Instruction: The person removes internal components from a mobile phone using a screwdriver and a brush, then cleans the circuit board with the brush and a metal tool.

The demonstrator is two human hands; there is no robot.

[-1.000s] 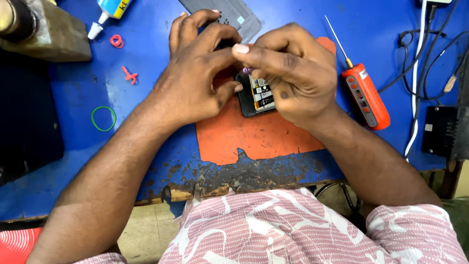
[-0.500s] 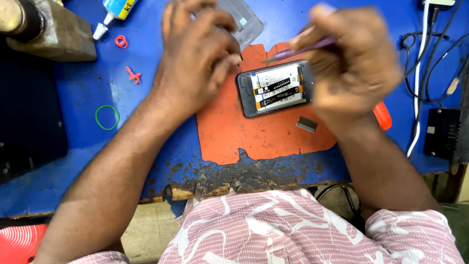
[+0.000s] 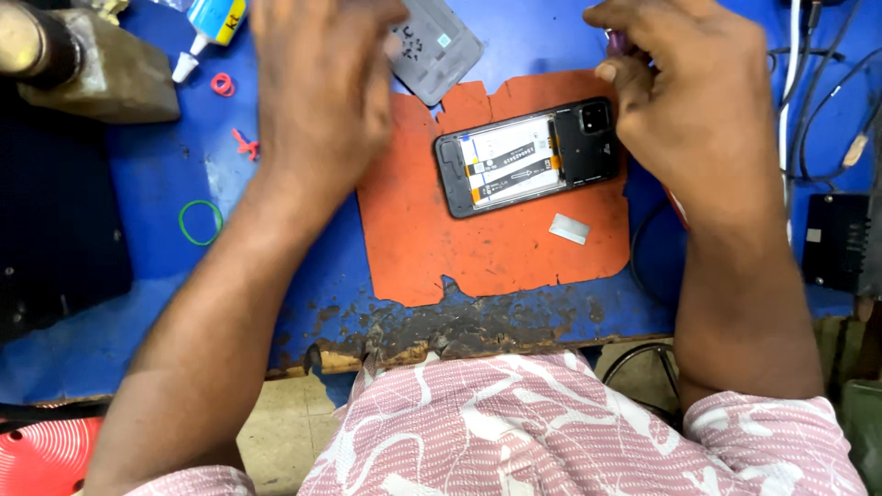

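Head view, read from left to right: a grey block (image 3: pixel 101 78) with a brass cylinder sits at the far left of the blue worktop (image 3: pixel 138 184), with a glue bottle (image 3: pixel 209 23), small red bits (image 3: pixel 222 84) and a green rubber band (image 3: pixel 200 222) nearby. Next comes the left hand (image 3: pixel 322 92), which half a second ago hovered closer to the phone and now sits lifted over the worktop beside a grey back cover (image 3: pixel 434 48); its fingers look loosely curled and hold nothing I can see. On the orange mat (image 3: pixel 496 248) lies the opened phone (image 3: pixel 533 158), back off, battery and camera module exposed, no longer gripped as it was a second ago. Both hands are now clear of it. A small grey rectangular piece (image 3: pixel 570 229) rests on the mat just below it. The right hand (image 3: pixel 689 101) has risen to the phone's upper right, fingers pinched around a thin purple-tipped tool (image 3: pixel 614 41). Cables (image 3: pixel 808 110) and a black box (image 3: pixel 831 241) lie at the right edge. The worktop's front edge is worn and chipped; a red stool (image 3: pixel 41 459) shows below.
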